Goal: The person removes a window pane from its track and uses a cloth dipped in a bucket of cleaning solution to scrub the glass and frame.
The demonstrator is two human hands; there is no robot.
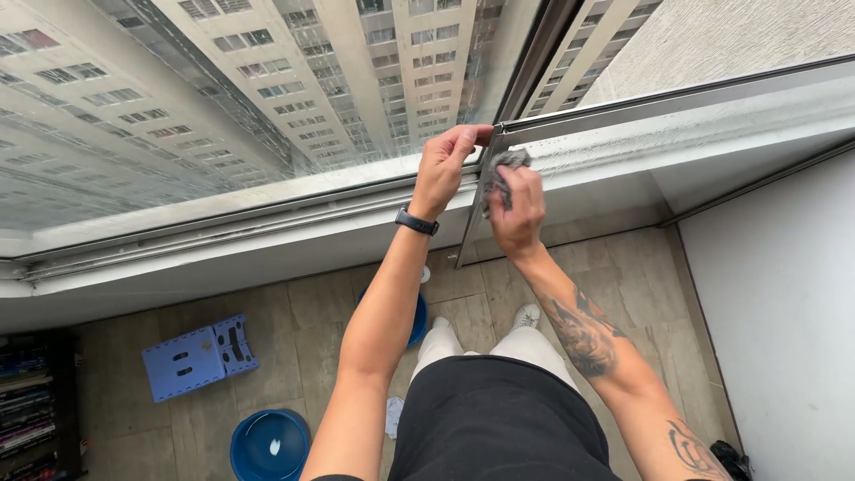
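- The left hand (443, 169), near the centre of the frame, curls its fingers over the edge of the window frame (476, 209).
- The right hand (518, 212), just beside it, clutches a crumpled grey cloth (501, 169) against that frame.
- Lower left: a blue basin (269, 445) and a blue folding stool (198, 356) on the tiled floor (294, 330).
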